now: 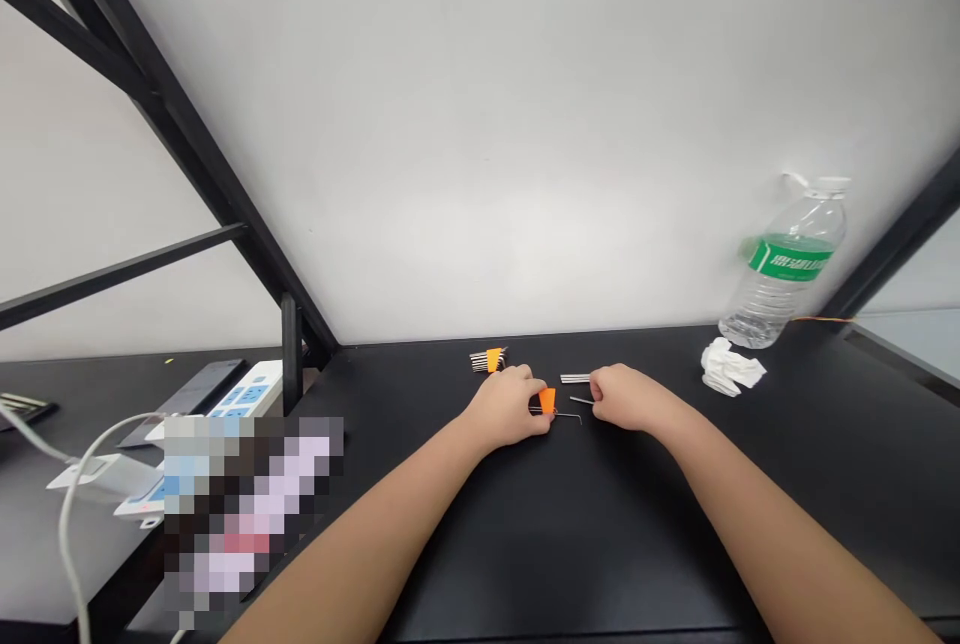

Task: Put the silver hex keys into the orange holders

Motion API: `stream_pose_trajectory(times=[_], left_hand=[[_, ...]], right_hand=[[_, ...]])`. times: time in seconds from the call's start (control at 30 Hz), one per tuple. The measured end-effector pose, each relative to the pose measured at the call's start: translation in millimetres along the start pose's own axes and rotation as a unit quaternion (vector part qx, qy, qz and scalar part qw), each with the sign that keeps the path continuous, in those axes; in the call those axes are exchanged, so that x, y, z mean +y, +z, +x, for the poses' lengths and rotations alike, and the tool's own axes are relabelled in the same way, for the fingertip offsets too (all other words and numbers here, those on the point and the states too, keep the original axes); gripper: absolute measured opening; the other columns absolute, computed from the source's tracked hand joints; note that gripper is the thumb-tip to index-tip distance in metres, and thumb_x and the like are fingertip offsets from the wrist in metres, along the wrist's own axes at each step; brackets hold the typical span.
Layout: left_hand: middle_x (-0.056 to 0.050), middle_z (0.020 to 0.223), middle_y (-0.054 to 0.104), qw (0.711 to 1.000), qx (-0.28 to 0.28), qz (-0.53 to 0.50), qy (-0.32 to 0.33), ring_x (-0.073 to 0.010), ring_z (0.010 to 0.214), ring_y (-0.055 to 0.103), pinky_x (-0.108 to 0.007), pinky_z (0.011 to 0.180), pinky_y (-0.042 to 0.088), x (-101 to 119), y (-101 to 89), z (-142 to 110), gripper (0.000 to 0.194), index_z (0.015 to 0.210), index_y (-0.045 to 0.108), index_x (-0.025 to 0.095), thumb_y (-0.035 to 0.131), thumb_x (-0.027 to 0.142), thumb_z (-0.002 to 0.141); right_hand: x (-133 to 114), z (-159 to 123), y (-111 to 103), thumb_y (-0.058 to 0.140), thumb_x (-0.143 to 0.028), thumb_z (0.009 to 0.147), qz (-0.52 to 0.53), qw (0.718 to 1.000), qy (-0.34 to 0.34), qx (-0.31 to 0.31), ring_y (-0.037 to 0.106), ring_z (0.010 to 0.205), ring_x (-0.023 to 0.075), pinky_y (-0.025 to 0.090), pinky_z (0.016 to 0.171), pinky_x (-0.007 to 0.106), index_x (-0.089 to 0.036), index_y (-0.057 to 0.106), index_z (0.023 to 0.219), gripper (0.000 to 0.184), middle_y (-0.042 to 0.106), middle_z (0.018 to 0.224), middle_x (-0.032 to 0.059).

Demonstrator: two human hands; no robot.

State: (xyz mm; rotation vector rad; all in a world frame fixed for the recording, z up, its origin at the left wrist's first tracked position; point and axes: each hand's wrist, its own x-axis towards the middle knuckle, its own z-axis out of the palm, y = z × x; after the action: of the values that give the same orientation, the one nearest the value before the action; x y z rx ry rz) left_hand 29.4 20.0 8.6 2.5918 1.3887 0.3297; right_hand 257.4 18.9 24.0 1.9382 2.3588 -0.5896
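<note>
While the left grip [511,408] pinches an orange holder [547,400], the right grip [624,398] clamps a slim grey rod [580,400].

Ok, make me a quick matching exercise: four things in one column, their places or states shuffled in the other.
1. Clear plastic bottle with a green label
2. Crumpled white tissue
3. Left hand
4. Right hand

A. Fingers on a thin grey metal rod
B. In front of the bottle
C. Fingers on a small orange holder
D. Near the white wall, behind the tissue

Pairs: 1-D, 2-B, 3-C, 4-A
</note>
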Motion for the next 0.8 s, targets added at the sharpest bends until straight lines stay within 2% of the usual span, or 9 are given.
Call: stream_pose_trajectory(times=[0.17,0.3,0.5,0.6,0.67,0.8], left_hand=[[-0.006,0.103,0.065,0.999,0.003,-0.035,0.007,-0.0230,0.093,0.063,-0.033,0.077,0.050,-5.3,-0.8,0.5,0.033,0.102,0.070,0.021,0.069,0.044,0.079],[-0.006,0.109,0.065,0.998,0.013,-0.062,0.006,-0.0230,0.096,0.063,-0.034,0.080,0.051,-8.6,0.4,0.4,0.036,0.106,0.066,0.021,0.071,0.042,0.078],[-0.005,0.106,0.067,0.997,0.013,-0.078,0.019,-0.0235,0.098,0.063,-0.035,0.083,0.050,-9.4,-0.6,0.5,0.033,0.108,0.064,0.022,0.071,0.038,0.080],[-0.005,0.102,0.068,0.996,0.011,-0.086,0.008,-0.0234,0.094,0.064,-0.033,0.078,0.049,-8.2,-3.5,0.3,0.030,0.103,0.064,0.022,0.073,0.038,0.079],[-0.004,0.098,0.068,0.994,0.007,-0.106,-0.011,-0.0224,0.090,0.064,-0.032,0.073,0.048,-7.5,-5.3,-0.2,0.028,0.098,0.063,0.022,0.074,0.039,0.078],[-0.001,0.092,0.067,0.990,0.000,-0.137,-0.031,-0.0202,0.082,0.063,-0.030,0.066,0.044,-7.1,-7.5,-1.5,0.028,0.091,0.058,0.023,0.075,0.040,0.077]], right_hand=[[9.1,10.4,8.7,0.054,-0.012,0.086,0.010,0.993,-0.064,0.100,0.057,0.073,0.0144,0.036,0.064,0.026,-0.020,0.063,0.075,0.015,0.063,0.090,0.0043],[16.0,19.4,15.1,0.058,-0.015,0.086,0.009,0.985,-0.086,0.152,0.057,0.096,0.0201,0.040,0.076,0.028,-0.021,0.066,0.093,0.012,0.060,0.107,0.0067],[22.6,28.6,19.4,0.051,-0.005,0.082,0.045,0.988,-0.064,0.130,0.054,0.101,0.0217,0.041,0.083,0.030,-0.019,0.064,0.100,0.026,0.061,0.108,0.0083],[13.4,23.2,19.0,0.052,-0.007,0.082,0.031,0.983,-0.060,0.172,0.052,0.104,0.0242,0.041,0.085,0.033,-0.019,0.064,0.106,0.029,0.060,0.113,0.0097],[2.5,16.1,18.6,0.052,-0.010,0.084,0.049,0.978,-0.087,0.183,0.054,0.100,0.0224,0.041,0.083,0.032,-0.020,0.064,0.100,0.022,0.061,0.109,0.0084],[-15.4,1.6,20.2,0.054,-0.017,0.086,0.103,0.976,-0.163,0.096,0.057,0.083,0.0166,0.041,0.071,0.027,-0.022,0.062,0.086,0.010,0.062,0.095,0.0033]])
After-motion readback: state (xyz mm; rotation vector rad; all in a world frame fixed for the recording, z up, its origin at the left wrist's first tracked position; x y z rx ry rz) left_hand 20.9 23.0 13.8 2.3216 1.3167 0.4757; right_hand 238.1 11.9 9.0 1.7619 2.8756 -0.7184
